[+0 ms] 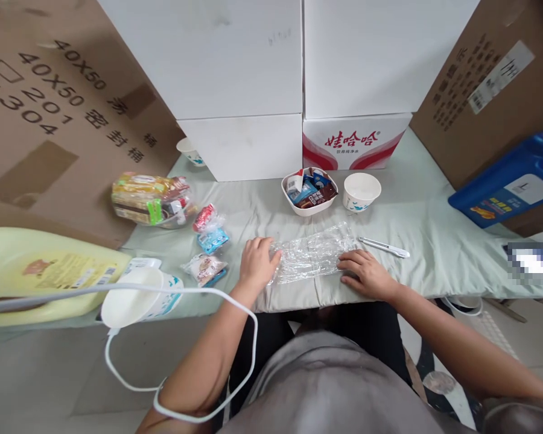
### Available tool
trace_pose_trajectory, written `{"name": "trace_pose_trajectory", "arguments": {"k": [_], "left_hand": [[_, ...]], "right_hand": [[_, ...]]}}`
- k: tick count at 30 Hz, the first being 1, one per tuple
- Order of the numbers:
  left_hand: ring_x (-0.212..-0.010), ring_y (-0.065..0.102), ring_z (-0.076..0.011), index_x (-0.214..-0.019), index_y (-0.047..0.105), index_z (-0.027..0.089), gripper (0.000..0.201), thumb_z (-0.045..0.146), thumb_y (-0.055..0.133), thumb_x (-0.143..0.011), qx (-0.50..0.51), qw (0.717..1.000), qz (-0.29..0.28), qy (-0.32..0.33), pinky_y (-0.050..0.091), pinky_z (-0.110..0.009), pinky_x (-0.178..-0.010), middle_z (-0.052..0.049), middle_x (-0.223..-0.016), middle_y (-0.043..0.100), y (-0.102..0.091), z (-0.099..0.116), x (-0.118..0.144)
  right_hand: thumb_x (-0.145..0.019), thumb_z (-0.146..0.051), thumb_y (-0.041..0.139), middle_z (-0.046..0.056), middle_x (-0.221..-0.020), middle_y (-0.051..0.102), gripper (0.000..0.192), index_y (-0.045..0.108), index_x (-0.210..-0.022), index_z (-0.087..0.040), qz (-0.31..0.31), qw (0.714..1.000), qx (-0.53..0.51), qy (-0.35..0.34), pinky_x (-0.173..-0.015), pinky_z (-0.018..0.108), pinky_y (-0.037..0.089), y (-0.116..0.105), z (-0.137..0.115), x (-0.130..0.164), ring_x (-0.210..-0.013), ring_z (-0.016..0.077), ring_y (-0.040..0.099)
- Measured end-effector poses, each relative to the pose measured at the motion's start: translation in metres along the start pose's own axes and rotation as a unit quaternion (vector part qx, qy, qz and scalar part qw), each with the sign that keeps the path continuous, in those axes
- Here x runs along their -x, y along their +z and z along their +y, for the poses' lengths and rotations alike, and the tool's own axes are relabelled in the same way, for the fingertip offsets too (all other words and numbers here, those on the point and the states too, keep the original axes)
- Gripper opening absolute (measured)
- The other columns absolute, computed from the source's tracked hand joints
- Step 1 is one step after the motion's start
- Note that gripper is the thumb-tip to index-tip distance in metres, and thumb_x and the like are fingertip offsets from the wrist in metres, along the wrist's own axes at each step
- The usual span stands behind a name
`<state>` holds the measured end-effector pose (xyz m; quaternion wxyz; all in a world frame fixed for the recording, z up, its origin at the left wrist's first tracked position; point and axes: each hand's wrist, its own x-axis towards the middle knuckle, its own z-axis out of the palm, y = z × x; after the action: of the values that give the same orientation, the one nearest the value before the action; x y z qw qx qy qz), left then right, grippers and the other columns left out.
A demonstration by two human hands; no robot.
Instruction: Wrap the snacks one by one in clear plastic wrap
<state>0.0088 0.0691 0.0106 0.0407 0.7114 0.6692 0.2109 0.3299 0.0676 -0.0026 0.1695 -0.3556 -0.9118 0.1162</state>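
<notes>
A crinkled sheet or bag of clear plastic (314, 253) lies spread on the pale green cloth in front of me. My left hand (259, 260) rests at its left end, palm down, with thumb and fingers apart. At the right end, my right hand (364, 271) lies with fingers stretched over the plastic's edge. A white pen-like utility knife (384, 247) is just beyond my right hand. Left of my left hand are several small wrapped snacks: a red packet (204, 218), a blue packet (213, 240) and a whitish packet (206, 268).
Behind the plastic stand a white bowl (310, 210) of packaged snacks and a paper bowl (362, 191). Bagged bread (140, 199), a tipped paper cup (140, 298) and a yellow bottle (49, 271) are left. A blue bottle (507, 181) leans right. Boxes wall the back; a white cable (185, 291) loops in front.
</notes>
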Motion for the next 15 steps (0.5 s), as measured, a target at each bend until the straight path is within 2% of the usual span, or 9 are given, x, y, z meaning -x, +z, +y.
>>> {"name": "trace_pose_trajectory", "arguments": {"k": [3,5,7,9,12,15], "left_hand": [[-0.096,0.056,-0.0289,-0.086,0.067,0.019,0.014,0.027,0.067,-0.075,0.004,0.997,-0.079,-0.021,0.045,-0.041,-0.088,-0.009,-0.090,0.063,-0.002,-0.002,-0.015],[-0.093,0.056,-0.0257,-0.073,0.063,0.020,0.004,0.022,0.066,-0.074,0.052,0.993,-0.106,-0.024,0.044,-0.037,-0.086,-0.006,-0.084,0.062,-0.001,0.000,-0.019],[-0.088,0.057,-0.0221,-0.070,0.059,0.020,0.006,0.019,0.063,-0.074,0.114,0.986,-0.115,-0.040,0.044,-0.033,-0.082,-0.004,-0.080,0.061,0.000,0.001,-0.022],[-0.079,0.057,-0.0181,-0.074,0.059,0.020,0.004,0.020,0.063,-0.073,0.170,0.975,-0.127,-0.066,0.044,-0.030,-0.075,-0.001,-0.077,0.060,0.000,0.001,-0.024],[-0.064,0.054,-0.0141,-0.081,0.060,0.019,0.019,0.025,0.070,-0.065,0.252,0.942,-0.189,-0.114,0.040,-0.026,-0.063,0.004,-0.069,0.057,0.000,0.002,-0.031],[-0.057,0.049,-0.0121,-0.069,0.058,0.018,0.020,0.024,0.074,-0.058,0.308,0.909,-0.246,-0.134,0.034,-0.024,-0.056,0.006,-0.058,0.051,-0.002,0.005,-0.038]], "right_hand": [[-0.091,-0.035,0.056,0.012,-0.118,0.063,0.027,0.064,-0.113,-0.020,0.003,1.000,0.001,0.006,-0.092,0.046,0.046,0.000,-0.001,-0.001,-0.110,0.0275,0.056],[-0.092,-0.035,0.055,0.012,-0.120,0.063,0.027,0.063,-0.113,-0.020,0.009,1.000,0.000,0.005,-0.092,0.046,0.045,0.002,-0.002,-0.001,-0.110,0.0271,0.055],[-0.093,-0.035,0.053,0.012,-0.121,0.062,0.028,0.062,-0.114,-0.020,0.014,1.000,-0.001,0.004,-0.093,0.046,0.045,0.003,-0.002,0.000,-0.110,0.0269,0.055],[-0.093,-0.035,0.053,0.012,-0.121,0.062,0.028,0.062,-0.114,-0.020,0.016,1.000,-0.001,0.004,-0.093,0.045,0.044,0.005,-0.002,0.001,-0.110,0.0269,0.055],[-0.092,-0.035,0.054,0.012,-0.119,0.062,0.027,0.063,-0.112,-0.019,0.014,1.000,0.001,0.009,-0.091,0.045,0.044,0.006,-0.001,0.000,-0.108,0.0270,0.055],[-0.092,-0.034,0.054,0.013,-0.119,0.062,0.026,0.063,-0.112,-0.019,0.016,1.000,0.001,0.011,-0.091,0.045,0.044,0.006,-0.002,-0.001,-0.107,0.0272,0.055]]}}
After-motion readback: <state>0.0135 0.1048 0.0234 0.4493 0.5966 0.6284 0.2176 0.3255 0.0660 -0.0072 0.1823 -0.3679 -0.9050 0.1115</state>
